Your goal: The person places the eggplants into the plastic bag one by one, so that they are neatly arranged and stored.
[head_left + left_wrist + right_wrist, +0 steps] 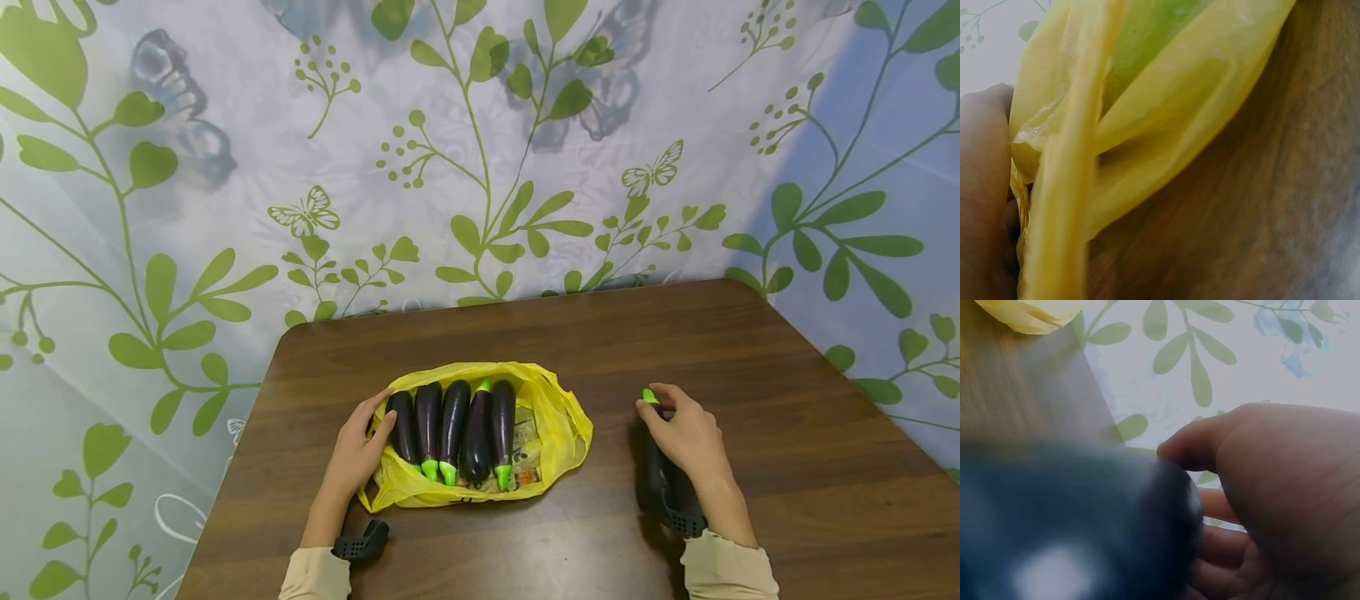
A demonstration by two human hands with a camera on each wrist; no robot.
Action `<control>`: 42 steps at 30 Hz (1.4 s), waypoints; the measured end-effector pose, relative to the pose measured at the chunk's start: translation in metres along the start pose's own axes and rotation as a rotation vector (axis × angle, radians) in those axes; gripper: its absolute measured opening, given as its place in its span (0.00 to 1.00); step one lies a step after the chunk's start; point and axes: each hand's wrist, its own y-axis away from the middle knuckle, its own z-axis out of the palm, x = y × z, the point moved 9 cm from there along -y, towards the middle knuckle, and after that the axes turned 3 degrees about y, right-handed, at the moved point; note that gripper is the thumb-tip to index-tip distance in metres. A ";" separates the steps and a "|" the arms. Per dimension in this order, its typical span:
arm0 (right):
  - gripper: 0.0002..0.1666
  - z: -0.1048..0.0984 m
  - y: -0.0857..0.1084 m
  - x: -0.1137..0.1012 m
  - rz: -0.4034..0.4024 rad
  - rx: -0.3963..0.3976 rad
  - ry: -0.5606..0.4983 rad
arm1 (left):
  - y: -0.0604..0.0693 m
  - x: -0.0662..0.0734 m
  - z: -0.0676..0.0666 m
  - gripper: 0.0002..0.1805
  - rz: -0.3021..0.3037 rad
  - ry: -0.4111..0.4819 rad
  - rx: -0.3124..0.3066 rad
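A yellow plastic bag (564,433) lies opened out on the table, with several dark purple eggplants (453,425) side by side in it. Most of their green stem ends face the near side; one points away. At the bag's left rim, my left hand (358,450) holds the plastic, its thumb close to the leftmost eggplant. The left wrist view shows folds of the yellow bag (1172,119) beside the hand. Off to the right, my right hand (686,433) grips another eggplant (654,467) near its green stem end. That eggplant fills the lower left of the right wrist view, blurred.
The brown wooden table (600,333) has rounded far corners. A patterned cloth (495,150) with leaves and butterflies hangs behind and beside it. Printed paper (528,442) shows inside the bag, right of the eggplants. Each wrist wears a black band (362,543).
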 end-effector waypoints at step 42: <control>0.34 0.002 0.001 -0.030 -0.165 0.070 -0.236 | -0.001 -0.005 0.002 0.29 -0.015 0.006 -0.003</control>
